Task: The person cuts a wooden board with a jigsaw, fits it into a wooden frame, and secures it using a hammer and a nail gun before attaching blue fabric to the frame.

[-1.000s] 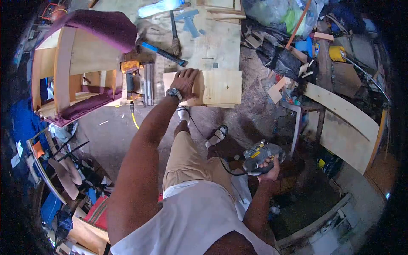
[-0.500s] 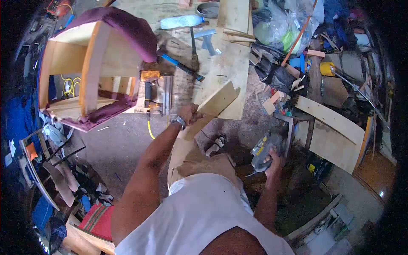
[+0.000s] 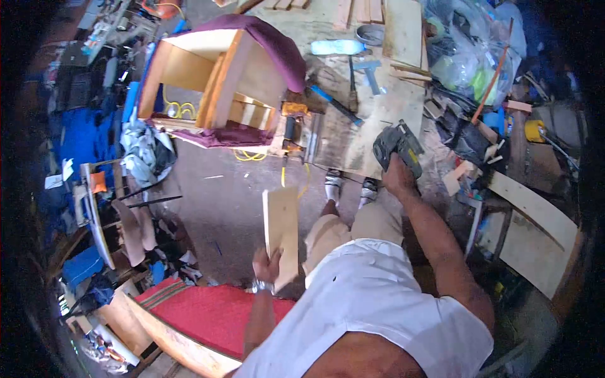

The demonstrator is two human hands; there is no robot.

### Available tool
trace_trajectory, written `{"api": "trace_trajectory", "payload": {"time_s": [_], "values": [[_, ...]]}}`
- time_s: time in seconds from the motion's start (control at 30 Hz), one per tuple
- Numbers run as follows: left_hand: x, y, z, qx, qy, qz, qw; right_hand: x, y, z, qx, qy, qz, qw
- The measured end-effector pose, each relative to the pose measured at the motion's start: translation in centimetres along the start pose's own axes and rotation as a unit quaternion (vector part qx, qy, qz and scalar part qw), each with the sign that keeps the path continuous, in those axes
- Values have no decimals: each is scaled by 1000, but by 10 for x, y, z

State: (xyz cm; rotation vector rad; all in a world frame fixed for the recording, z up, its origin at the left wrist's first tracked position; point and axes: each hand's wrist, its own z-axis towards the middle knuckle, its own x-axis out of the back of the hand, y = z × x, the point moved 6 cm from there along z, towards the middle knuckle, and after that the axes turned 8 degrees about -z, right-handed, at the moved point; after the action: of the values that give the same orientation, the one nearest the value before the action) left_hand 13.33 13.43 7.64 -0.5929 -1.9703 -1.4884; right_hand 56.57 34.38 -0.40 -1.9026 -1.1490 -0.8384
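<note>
My left hand (image 3: pixel 266 266) grips a pale wooden board (image 3: pixel 282 230) by its lower left edge. The board stands out over the floor, left of my legs, with its long side pointing away from me. Ahead and to the right, my right hand (image 3: pixel 399 175) is wrapped round a grey jigsaw (image 3: pixel 398 148) with a yellow label. The jigsaw is over the near right part of the plywood work table (image 3: pixel 353 148). A hammer (image 3: pixel 334 104) with a blue handle lies farther back on that table, beside a blue-grey try square (image 3: pixel 368 74).
An orange-and-black nail gun (image 3: pixel 292 129) lies at the table's near edge, beside a wooden frame (image 3: pixel 217 82) covered in purple cloth. A water bottle (image 3: pixel 338 47) lies behind. A red cushioned seat (image 3: pixel 214 309) is at lower left; curved plywood pieces (image 3: pixel 532 205) lean at right.
My left hand has drawn the board back off the table and down to the left. My right hand has brought the jigsaw up and forward from low at my right to over the table.
</note>
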Motion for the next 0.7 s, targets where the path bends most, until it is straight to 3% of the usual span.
{"api": "trace_trajectory", "payload": {"time_s": [0.07, 0.13, 0.2, 0.27, 0.33, 0.4, 0.53, 0.6, 0.7], "values": [[14, -48, -74, 124, 41, 81, 988, -17, 0, 19, 0, 6, -26, 1000], [22, -33, -131, 241, 134, 60, 959, -56, 18, 44, 4, -12, -42, 999], [13, -63, -200, 179, 238, 81, 951, -74, 16, 53, 3, 10, -55, 998], [7, -35, -243, 288, 310, 109, 900, -110, 25, 68, 49, 51, -72, 995], [-9, -65, -303, 433, 232, 155, 857, -116, 17, 62, 43, 70, -92, 992], [-26, -78, -348, 345, 344, 252, 836, -114, 4, 59, 4, 26, -125, 992], [-24, -122, -394, 452, 378, 48, 807, -140, -4, 69, -21, 20, -110, 994], [-9, -145, -392, 435, 397, -11, 808, -124, -17, 53, -29, -9, -121, 992], [32, -194, -366, 390, 401, -56, 827, -159, -16, 66, -10, -12, -203, 979]]}}
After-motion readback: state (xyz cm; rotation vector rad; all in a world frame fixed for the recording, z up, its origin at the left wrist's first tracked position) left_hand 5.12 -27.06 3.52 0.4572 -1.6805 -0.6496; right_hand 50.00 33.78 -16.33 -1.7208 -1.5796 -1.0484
